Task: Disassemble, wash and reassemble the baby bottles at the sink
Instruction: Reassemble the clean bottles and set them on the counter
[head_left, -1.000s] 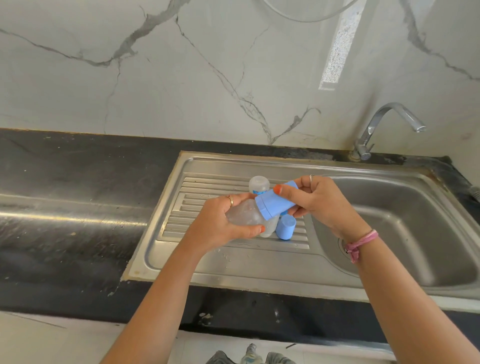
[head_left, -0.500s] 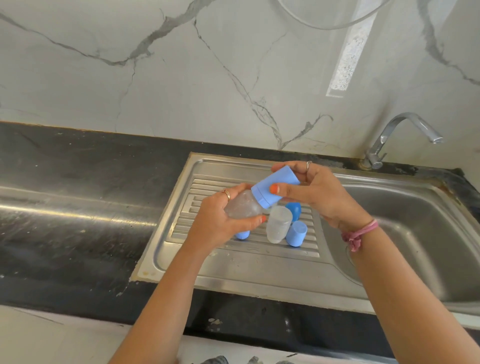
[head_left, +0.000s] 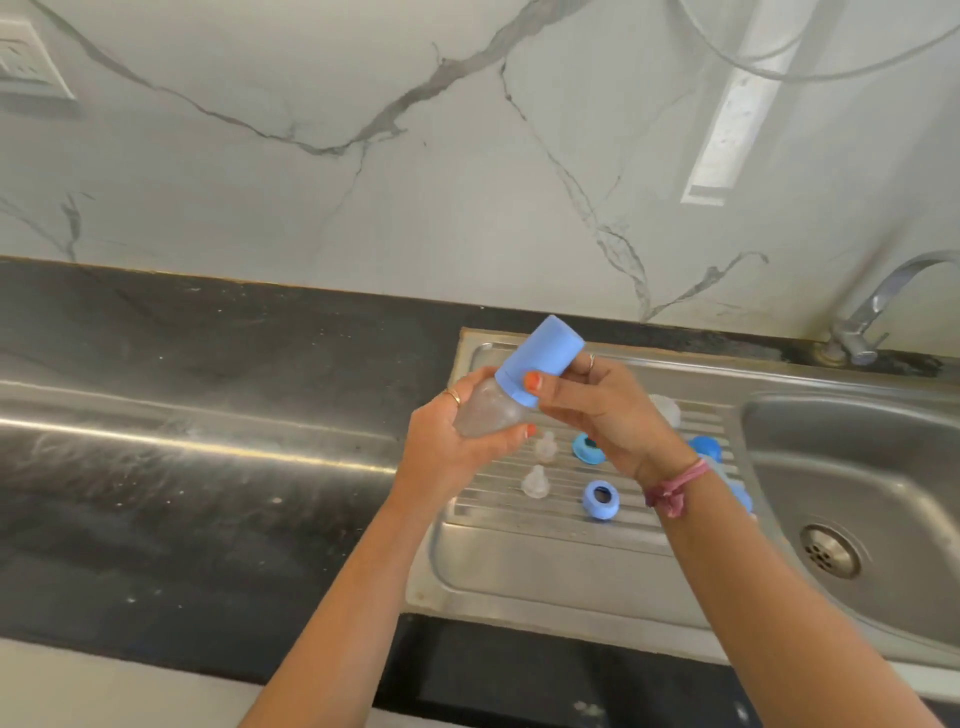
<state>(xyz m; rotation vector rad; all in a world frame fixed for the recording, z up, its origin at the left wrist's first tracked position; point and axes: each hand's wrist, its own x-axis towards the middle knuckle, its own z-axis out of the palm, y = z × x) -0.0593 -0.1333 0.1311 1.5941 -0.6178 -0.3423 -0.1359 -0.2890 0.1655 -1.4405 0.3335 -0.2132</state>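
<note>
A clear baby bottle (head_left: 485, 413) with a tall blue cap (head_left: 540, 358) is held tilted above the draining board (head_left: 519, 561). My left hand (head_left: 457, 436) grips the clear body from below. My right hand (head_left: 597, 405) grips the blue cap, thumb on its lower rim. On the ribbed board beneath lie two clear teats (head_left: 545, 447) (head_left: 535, 482), two blue screw rings (head_left: 588, 448) (head_left: 601, 500), another clear bottle (head_left: 667, 410) and more blue parts (head_left: 706, 448) partly hidden behind my right wrist.
The steel sink basin (head_left: 857, 467) with its drain (head_left: 829, 551) lies to the right, the tap (head_left: 878, 306) behind it. Black counter (head_left: 208, 493) stretches left. A marble wall with a socket (head_left: 26, 62) stands behind.
Both hands have lifted the capped bottle higher and tipped it more upright. The view has swung left, revealing the teats and rings on the board.
</note>
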